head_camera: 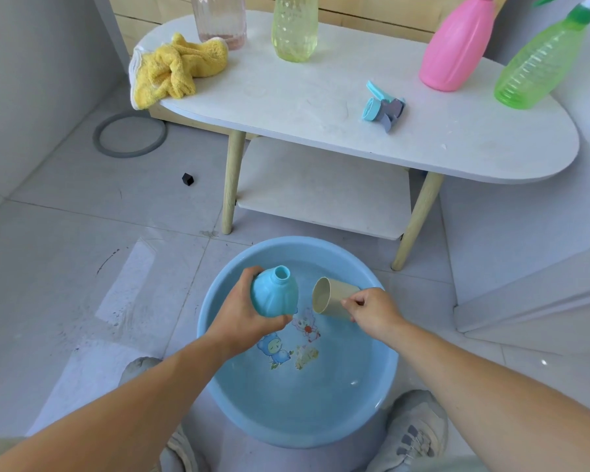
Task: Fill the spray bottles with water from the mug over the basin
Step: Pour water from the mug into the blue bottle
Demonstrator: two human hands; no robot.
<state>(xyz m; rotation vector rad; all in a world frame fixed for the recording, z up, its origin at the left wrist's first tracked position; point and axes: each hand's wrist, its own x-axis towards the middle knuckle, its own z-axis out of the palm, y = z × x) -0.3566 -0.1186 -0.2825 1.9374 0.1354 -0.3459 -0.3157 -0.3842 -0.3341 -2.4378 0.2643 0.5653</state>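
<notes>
Left hand: wrapped around the body of the blue bottle, holding it above the basin's 11 o'clock part.
Blue bottle: uncapped, its open neck tilted up toward 12 o'clock; no water level can be read through the opaque wall.
Right hand: grasping the mug from its 3 o'clock side, fingers pinched around its far end.
Mug: beige, tipped on its side with the mouth facing 9 o'clock toward the bottle, just beside it but apart; the inside looks dry and no stream shows.
Basin: blue, on the floor between the person's shoes, holding shallow water over cartoon prints.
Bench: white oval top at 12 o'clock of the basin.
Spray head: blue, lying loose on the bench, likely the blue bottle's own.
Other bottles: clear bottle and yellow bottle at 11 to 12 o'clock, tops out of frame; pink bottle and green bottle at 1 to 2 o'clock, the green one with its sprayer on.
Cloth: yellow, at the bench's 10 o'clock edge.
Progress: probably mid-task; the blue bottle is being filled, then needs its head screwed back on. Which others are filled cannot be told.
</notes>
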